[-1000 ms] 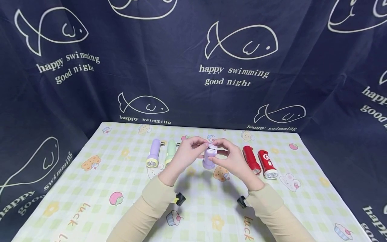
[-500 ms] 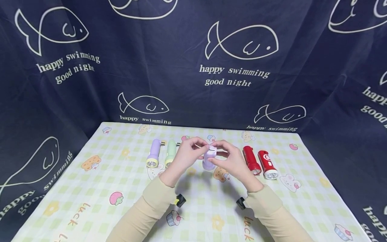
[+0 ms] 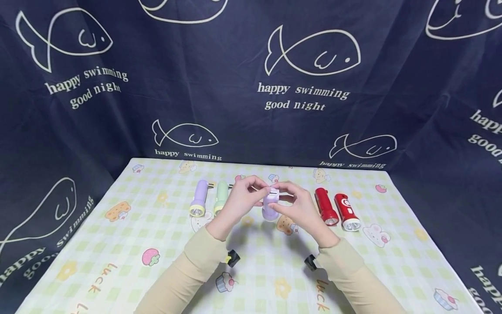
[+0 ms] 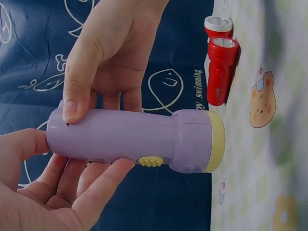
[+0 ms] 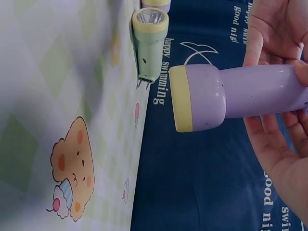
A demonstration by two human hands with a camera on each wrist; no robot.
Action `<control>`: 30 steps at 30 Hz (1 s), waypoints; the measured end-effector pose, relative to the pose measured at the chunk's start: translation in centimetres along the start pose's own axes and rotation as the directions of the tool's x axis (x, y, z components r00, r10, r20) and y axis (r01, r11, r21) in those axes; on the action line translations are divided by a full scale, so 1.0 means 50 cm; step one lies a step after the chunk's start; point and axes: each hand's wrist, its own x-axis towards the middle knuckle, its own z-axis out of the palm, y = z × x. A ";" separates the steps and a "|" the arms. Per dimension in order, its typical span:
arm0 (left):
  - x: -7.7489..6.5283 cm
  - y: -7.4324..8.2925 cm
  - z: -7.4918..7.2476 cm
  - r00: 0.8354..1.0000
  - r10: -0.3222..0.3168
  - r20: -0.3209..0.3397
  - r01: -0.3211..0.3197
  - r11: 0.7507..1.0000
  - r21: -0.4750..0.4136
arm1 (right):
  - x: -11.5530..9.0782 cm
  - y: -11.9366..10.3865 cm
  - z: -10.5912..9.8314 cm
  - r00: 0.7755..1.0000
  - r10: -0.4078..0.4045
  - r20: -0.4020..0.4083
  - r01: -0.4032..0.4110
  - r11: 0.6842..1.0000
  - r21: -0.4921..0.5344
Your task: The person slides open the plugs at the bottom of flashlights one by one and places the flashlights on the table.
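Note:
A purple flashlight (image 3: 270,211) with a yellow lens rim is held above the table, its lens end down and its tail end up. My left hand (image 3: 244,198) grips it near the tail, the thumb at the top end. From the other side my right hand (image 3: 298,203) pinches the upper body. In the left wrist view the flashlight (image 4: 115,134) shows a yellow ribbed switch, with a left finger lying close beside it. A dark slot shows on the tail end in the head view. The lens face is hidden.
To the left lie another purple flashlight (image 3: 199,198) and a green flashlight (image 3: 222,195), both with plug prongs out. On the right are two red flashlights, one plain (image 3: 326,207) and one with a white rim (image 3: 347,212). A checked cloth (image 3: 129,244) covers the table; a dark curtain (image 3: 243,117) hangs behind.
Both hands keep hold of the purple flashlight at nearly the same spot. A small dark piece by the left thumb at its tail end no longer shows; the dark slot there is visible.

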 end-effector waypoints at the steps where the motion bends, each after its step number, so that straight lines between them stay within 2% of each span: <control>1: 0.000 0.000 0.000 1.000 -0.002 -0.001 0.002 1.000 -0.003 | 0.000 0.000 0.000 1.000 0.004 0.001 -0.004 1.000 0.003; 17: -0.001 -0.001 0.008 1.000 -0.002 -0.028 0.003 0.999 0.048 | -0.001 -0.009 -0.001 1.000 -0.005 0.005 0.006 0.999 -0.038; 30: -0.004 -0.004 0.016 0.998 -0.008 -0.056 0.014 0.994 0.108 | -0.004 -0.002 0.000 0.999 -0.038 0.025 0.039 0.999 -0.018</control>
